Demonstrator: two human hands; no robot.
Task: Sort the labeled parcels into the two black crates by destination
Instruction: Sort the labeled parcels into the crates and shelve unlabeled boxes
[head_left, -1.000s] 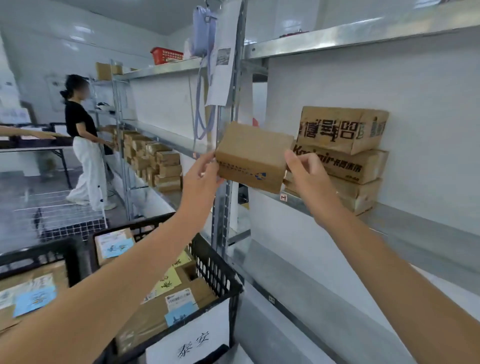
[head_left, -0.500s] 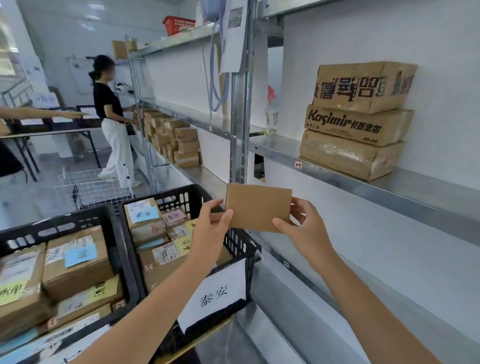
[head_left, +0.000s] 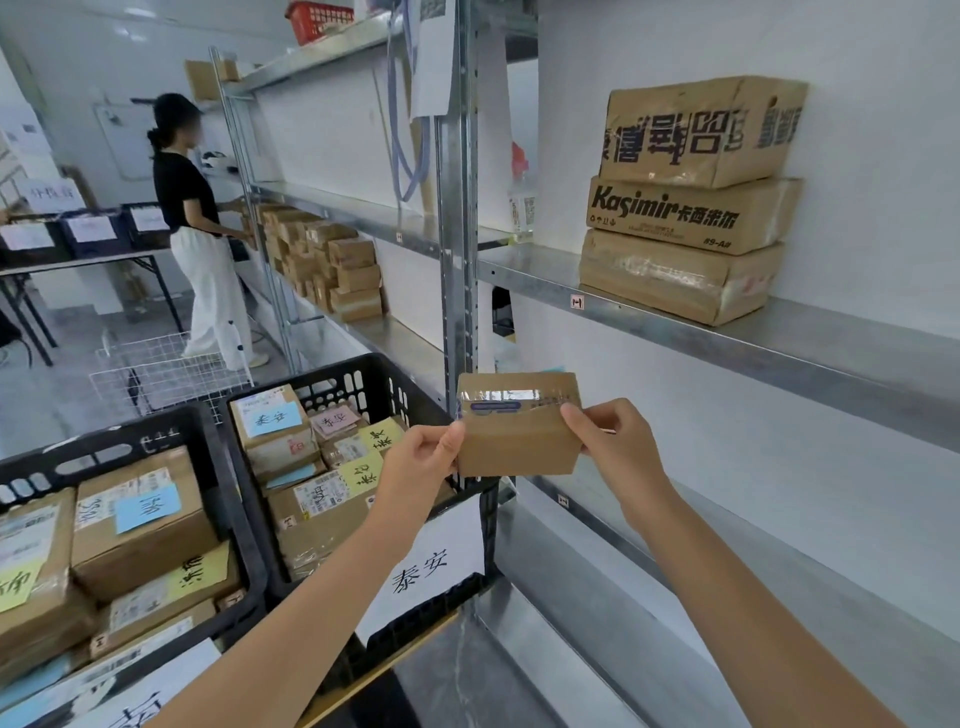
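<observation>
Here the small parcel (head_left: 519, 439) is in the air, not yet in any crate: the left hand (head_left: 415, 467) pinches its left edge between thumb and fingers, and the right hand (head_left: 618, 447) pinches its right edge in the same way, so both hands are closed on the one box. It hangs just past the right edge of the right crate (head_left: 343, 382), near that crate's near right corner, in front of the metal post (head_left: 460, 234) of the shelving. The face turned to the camera shows only clear tape (head_left: 524, 391) and a bluish printed strip (head_left: 493, 408); I see no coloured note with a destination on it, unlike the sorted parcels (head_left: 140, 540) already lying in both crates. So the first risk, in my judgement, is a wrong sort: if the label is on a hidden side and is not read, the parcel may go into the right crate, whose white sign (head_left: 431, 564) hangs on its front wall, when it belongs to the left crate (head_left: 119, 434). The second risk comes from the grip. Only the fingertips (head_left: 454, 434) hold the edges, and the tape looks smooth, so when one hand lets go the box may slip and fall into the gap between the crate's right wall and the lower shelf (head_left: 571, 597). Third, the right crate seems already quite full, so a parcel dropped near its rim could slide off the pile.
</observation>
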